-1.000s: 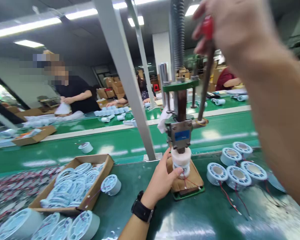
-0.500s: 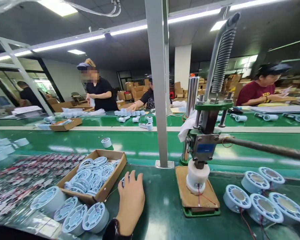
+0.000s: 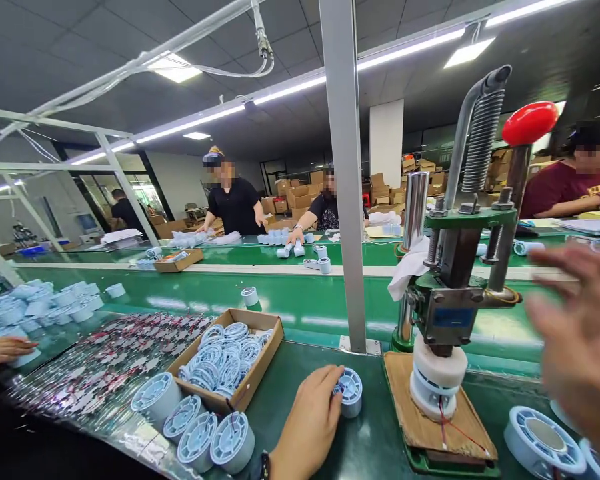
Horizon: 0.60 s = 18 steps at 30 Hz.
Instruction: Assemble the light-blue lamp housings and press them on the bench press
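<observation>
My left hand (image 3: 307, 420) grips the side of a light-blue round plastic housing (image 3: 351, 393) on the green bench, between the ring box and the press. My right hand (image 3: 580, 340), blurred, is raised at the right with its fingers apart and nothing visible in them. It is near the hand press (image 3: 453, 307), whose lever stands up with a red knob (image 3: 530, 123). Beneath the press's white block (image 3: 440, 363) sits another blue housing (image 3: 425, 397) with red and dark wires, on a cardboard pad (image 3: 400, 380).
A cardboard box (image 3: 260, 373) of blue rings stands left, with several housings (image 3: 233, 440) before it. Wired metal discs (image 3: 115, 353) spread beside it. Housings with metal discs (image 3: 545, 440) lie right. Another person's hand (image 3: 5, 350) is far left. A metal post (image 3: 343, 200) rises behind.
The lever has swung up from level, and the press's white block sits higher above its housing. My left hand has brought its housing rightward. My right hand has come into view.
</observation>
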Tool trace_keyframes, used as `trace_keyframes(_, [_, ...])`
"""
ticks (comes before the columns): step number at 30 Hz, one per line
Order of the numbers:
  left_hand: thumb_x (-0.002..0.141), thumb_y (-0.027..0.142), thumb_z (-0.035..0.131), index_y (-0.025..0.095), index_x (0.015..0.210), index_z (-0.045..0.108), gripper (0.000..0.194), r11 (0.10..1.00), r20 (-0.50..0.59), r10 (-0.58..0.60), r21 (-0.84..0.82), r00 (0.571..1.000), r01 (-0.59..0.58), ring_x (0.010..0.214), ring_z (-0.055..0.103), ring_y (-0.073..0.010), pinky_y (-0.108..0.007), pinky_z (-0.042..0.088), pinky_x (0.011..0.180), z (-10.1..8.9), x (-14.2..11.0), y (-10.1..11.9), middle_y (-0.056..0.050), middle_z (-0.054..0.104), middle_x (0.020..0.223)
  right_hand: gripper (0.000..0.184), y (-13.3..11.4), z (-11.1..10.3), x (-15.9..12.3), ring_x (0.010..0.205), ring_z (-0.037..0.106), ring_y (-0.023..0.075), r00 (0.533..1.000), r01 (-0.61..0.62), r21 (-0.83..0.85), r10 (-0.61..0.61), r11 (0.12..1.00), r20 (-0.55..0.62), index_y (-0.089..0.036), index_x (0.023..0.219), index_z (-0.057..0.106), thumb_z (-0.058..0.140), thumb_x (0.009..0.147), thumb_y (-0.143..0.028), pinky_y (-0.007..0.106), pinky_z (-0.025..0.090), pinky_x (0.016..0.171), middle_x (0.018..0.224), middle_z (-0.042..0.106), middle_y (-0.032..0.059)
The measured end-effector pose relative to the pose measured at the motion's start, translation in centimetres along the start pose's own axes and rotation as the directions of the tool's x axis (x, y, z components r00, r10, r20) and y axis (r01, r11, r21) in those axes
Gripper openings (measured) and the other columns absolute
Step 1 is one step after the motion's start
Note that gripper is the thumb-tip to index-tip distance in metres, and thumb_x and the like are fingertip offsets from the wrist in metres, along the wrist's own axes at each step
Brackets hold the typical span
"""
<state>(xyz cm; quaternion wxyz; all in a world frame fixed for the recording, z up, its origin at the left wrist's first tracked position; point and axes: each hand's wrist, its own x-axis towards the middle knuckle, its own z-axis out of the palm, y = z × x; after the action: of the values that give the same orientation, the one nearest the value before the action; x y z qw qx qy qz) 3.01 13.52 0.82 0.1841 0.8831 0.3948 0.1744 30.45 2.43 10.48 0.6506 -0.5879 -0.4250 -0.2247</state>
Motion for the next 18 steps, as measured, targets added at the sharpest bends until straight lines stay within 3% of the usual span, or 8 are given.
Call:
trace_keyframes(1, [0.093,0.019,0.041,0.022,0.136,0.055,0.045,0.999,0.014,-0.005,-0.043,1.0,0.005,0.128,0.054,-0.0224,-0.045,0.043,0.112,-0.2,-0.1,-0.3,-0.008,0.057,0.139,0.059,0.9,0.5,-3.7,0.115,0.06,0.0308,0.998,-0.066,0.113,0.067,0.991,-0.009,-0.026,0.137,0.05,0.061,0.081,-0.042,0.05,0.05,0.098,0.124,0.06,0.0128])
trace_keyframes(3, [0.095,0.025,0.042,0.022,0.133,0.058,0.041,0.991,-0.018,-0.039,-0.131,0.999,0.036,0.12,0.059,-0.0219,-0.042,0.047,0.107,-0.2,-0.2,-0.5,-0.008,0.062,0.132,0.079,2.7,1.8,-9.9,0.12,0.056,0.0368,0.973,-0.202,0.046,0.194,0.978,0.128,-0.029,0.147,0.035,0.065,0.077,-0.047,0.058,0.049,0.096,0.137,0.051,0.0146])
trace_keyframes(4, [0.094,0.026,0.043,0.022,0.131,0.06,0.04,0.982,-0.048,-0.067,-0.18,0.997,0.057,0.118,0.06,-0.022,-0.04,0.047,0.105,-0.1,-0.2,-0.5,-0.008,0.064,0.129,0.086,3.4,2.4,-12.1,0.12,0.057,0.0376,0.932,-0.292,-0.028,0.291,0.956,0.219,-0.029,0.151,0.027,0.065,0.077,-0.051,0.059,0.049,0.095,0.138,0.051,0.0147])
trace_keyframes(7, [0.094,0.03,0.045,0.02,0.117,0.066,0.032,0.958,-0.112,-0.143,-0.267,0.983,0.109,0.105,0.065,-0.021,-0.035,0.05,0.095,0.2,-0.1,-0.4,-0.007,0.07,0.115,0.093,4.4,3.5,-15.0,0.117,0.06,0.0327,0.772,-0.506,-0.124,0.512,0.854,0.375,-0.029,0.154,0.016,0.063,0.078,-0.057,0.051,0.05,0.096,0.136,0.054,0.0119])
trace_keyframes(8, [0.094,0.031,0.045,0.02,0.109,0.068,0.029,0.954,-0.116,-0.163,-0.273,0.98,0.126,0.098,0.066,-0.0206,-0.034,0.051,0.09,0.3,-0.1,-0.4,-0.007,0.072,0.108,0.092,4.3,3.6,-15.0,0.117,0.061,0.0302,0.757,-0.543,-0.093,0.534,0.835,0.377,-0.029,0.153,0.018,0.063,0.078,-0.058,0.046,0.051,0.096,0.134,0.056,0.0106])
trace_keyframes(12, [0.094,0.039,0.046,0.02,0.086,0.067,0.03,0.943,-0.111,-0.22,-0.28,0.969,0.182,0.076,0.065,-0.0198,-0.03,0.049,0.072,0.2,-0.4,-0.6,-0.003,0.071,0.081,0.077,3.5,3.8,-14.2,0.122,0.056,0.0274,0.859,-0.461,-0.086,0.469,0.883,0.204,-0.025,0.149,0.031,0.059,0.083,-0.055,0.039,0.05,0.096,0.139,0.051,0.0103])
trace_keyframes(15, [0.091,0.04,0.051,0.021,0.089,0.069,0.027,0.932,-0.116,-0.24,-0.305,0.964,0.195,0.079,0.067,-0.0197,-0.028,0.05,0.073,0.3,-1.2,-0.6,-0.002,0.072,0.085,0.063,3.4,3.4,-13.5,0.124,0.053,0.0284,0.929,-0.345,-0.202,0.365,0.917,0.068,-0.021,0.144,0.039,0.051,0.089,-0.049,0.044,0.045,0.102,0.138,0.05,0.0116])
trace_keyframes(18, [0.089,0.041,0.055,0.022,0.089,0.071,0.025,0.936,-0.158,-0.225,-0.311,0.961,0.168,0.08,0.068,-0.02,-0.026,0.051,0.075,0.8,-2.2,-0.8,-0.002,0.073,0.085,0.056,3.7,1.8,-13.0,0.122,0.053,0.0292,0.953,-0.265,-0.291,0.296,0.919,0.067,-0.019,0.139,0.043,0.047,0.092,-0.049,0.045,0.045,0.1,0.134,0.052,0.0122])
